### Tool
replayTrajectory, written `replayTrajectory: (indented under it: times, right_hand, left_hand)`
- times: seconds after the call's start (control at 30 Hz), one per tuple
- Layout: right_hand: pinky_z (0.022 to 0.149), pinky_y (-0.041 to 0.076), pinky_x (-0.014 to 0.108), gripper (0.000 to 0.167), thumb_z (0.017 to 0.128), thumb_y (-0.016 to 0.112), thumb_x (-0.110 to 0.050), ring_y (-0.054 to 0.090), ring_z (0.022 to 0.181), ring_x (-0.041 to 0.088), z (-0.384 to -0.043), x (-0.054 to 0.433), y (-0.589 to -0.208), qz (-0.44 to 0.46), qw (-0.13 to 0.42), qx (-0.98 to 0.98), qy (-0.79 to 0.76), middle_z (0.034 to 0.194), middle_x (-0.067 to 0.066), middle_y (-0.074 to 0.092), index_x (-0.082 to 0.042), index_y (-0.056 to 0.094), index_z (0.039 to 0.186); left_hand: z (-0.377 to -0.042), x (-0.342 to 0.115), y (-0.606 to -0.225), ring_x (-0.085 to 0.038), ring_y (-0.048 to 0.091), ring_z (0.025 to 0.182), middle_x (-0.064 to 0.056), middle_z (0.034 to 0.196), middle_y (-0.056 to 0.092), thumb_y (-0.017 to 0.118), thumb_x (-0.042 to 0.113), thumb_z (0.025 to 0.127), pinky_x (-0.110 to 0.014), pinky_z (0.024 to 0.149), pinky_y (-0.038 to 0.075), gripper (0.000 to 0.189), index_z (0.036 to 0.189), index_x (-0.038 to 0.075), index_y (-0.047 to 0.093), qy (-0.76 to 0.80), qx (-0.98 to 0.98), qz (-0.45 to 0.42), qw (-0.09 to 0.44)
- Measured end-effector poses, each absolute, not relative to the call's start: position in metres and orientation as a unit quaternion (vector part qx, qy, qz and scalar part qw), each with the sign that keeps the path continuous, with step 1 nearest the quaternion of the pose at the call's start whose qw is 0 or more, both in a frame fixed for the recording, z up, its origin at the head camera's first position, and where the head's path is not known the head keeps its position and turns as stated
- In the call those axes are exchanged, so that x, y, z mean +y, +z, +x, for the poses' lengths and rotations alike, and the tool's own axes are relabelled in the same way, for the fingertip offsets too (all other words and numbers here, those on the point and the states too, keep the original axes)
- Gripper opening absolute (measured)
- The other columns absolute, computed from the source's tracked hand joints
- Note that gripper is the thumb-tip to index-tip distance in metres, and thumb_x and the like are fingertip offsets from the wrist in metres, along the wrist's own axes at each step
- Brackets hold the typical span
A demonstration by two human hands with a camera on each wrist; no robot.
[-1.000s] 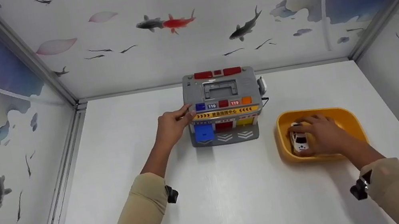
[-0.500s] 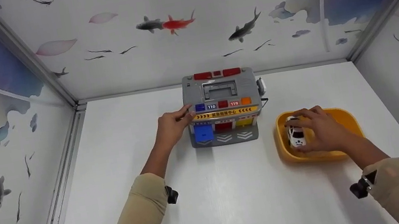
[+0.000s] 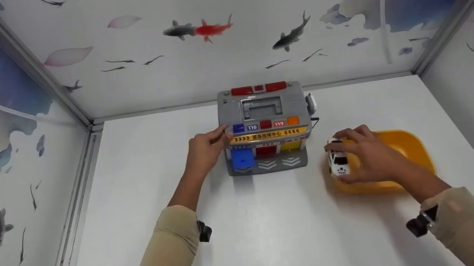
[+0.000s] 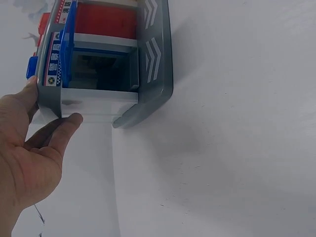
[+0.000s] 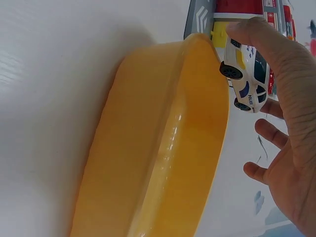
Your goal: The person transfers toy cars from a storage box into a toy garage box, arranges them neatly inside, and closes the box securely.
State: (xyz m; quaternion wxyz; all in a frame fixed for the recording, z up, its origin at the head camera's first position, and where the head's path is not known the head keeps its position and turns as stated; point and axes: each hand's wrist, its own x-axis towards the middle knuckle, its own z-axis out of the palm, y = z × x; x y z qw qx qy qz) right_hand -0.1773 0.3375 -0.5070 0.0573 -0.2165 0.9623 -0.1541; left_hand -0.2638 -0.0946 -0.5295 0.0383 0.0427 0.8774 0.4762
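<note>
A grey toy police-and-fire station (image 3: 295, 104) stands at the back of the table, with a raised blue door (image 3: 242, 158) and lowered red (image 3: 266, 150) and yellow doors. My left hand (image 3: 205, 151) grips the station's front left roof corner; in the left wrist view the thumb lies by a blue button (image 4: 32, 67) and the fingers are under the eave. Behind the blue door is a dark opening (image 4: 98, 69). My right hand (image 3: 374, 155) holds a white toy police car (image 3: 339, 158) between thumb and fingers, over the left rim of a yellow tub (image 3: 415, 149).
White table surface (image 3: 256, 245) extends in front of the station and tub. Fish-patterned panels (image 3: 245, 64) enclose the back and both sides. A small white part (image 3: 312, 102) sticks out from the station's right side.
My right hand has lifted the toy police car from inside the tub and moved it left to the tub's rim. The left hand has stayed at the station's corner.
</note>
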Motion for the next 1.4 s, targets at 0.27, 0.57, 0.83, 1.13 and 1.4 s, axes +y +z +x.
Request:
replayTrajectory:
  times: [0.27, 0.57, 0.83, 1.13, 1.4]
  right_hand:
    - [0.109, 0.052, 0.067, 0.077, 0.084, 0.094, -0.05, 0.042, 0.14, 0.038, -0.18, 0.323, -0.508, -0.223, 0.065, 0.962, -0.146, 0.164, 0.01, 0.053, -0.037, 0.065, 0.155]
    - [0.113, 0.051, 0.064, 0.078, 0.083, 0.095, -0.05, 0.041, 0.142, 0.035, -0.18, 0.303, -0.512, -0.237, 0.075, 0.958, -0.143, 0.164, 0.009, 0.053, -0.038, 0.066, 0.154]
    - [0.109, 0.054, 0.059, 0.078, 0.082, 0.096, -0.047, 0.045, 0.138, 0.035, -0.181, 0.284, -0.517, -0.274, 0.062, 0.948, -0.147, 0.161, 0.01, 0.055, -0.033, 0.067, 0.153]
    - [0.113, 0.049, 0.063, 0.08, 0.08, 0.098, -0.048, 0.045, 0.137, 0.036, -0.183, 0.265, -0.524, -0.296, 0.053, 0.942, -0.151, 0.161, 0.012, 0.054, -0.029, 0.068, 0.152]
    - [0.123, 0.039, 0.071, 0.081, 0.082, 0.096, -0.05, 0.042, 0.146, 0.041, -0.183, 0.245, -0.528, -0.288, 0.076, 0.942, -0.154, 0.17, 0.017, 0.048, -0.026, 0.067, 0.154]
  left_hand:
    - [-0.262, -0.095, -0.528, -0.026, 0.071, 0.139, -0.007, 0.148, 0.073, 0.071, 0.052, 0.107, -0.045, 0.111, 0.06, 0.047, 0.149, 0.03, 0.071, 0.491, 0.869, 0.048, 0.039]
    - [-0.263, -0.096, -0.529, -0.024, 0.072, 0.137, -0.008, 0.147, 0.073, 0.071, 0.053, 0.107, -0.044, 0.109, 0.061, 0.048, 0.149, 0.029, 0.071, 0.48, 0.875, 0.048, 0.035]
    - [-0.264, -0.095, -0.529, -0.023, 0.074, 0.133, -0.008, 0.148, 0.073, 0.07, 0.055, 0.106, -0.043, 0.105, 0.063, 0.049, 0.149, 0.031, 0.07, 0.474, 0.878, 0.039, 0.041]
    - [-0.265, -0.094, -0.528, -0.02, 0.076, 0.126, -0.008, 0.146, 0.074, 0.07, 0.054, 0.107, -0.04, 0.098, 0.063, 0.049, 0.15, 0.03, 0.07, 0.469, 0.881, 0.044, 0.04]
    - [-0.265, -0.094, -0.527, -0.02, 0.075, 0.127, -0.008, 0.147, 0.073, 0.07, 0.054, 0.106, -0.041, 0.098, 0.063, 0.049, 0.149, 0.029, 0.07, 0.476, 0.877, 0.042, 0.042]
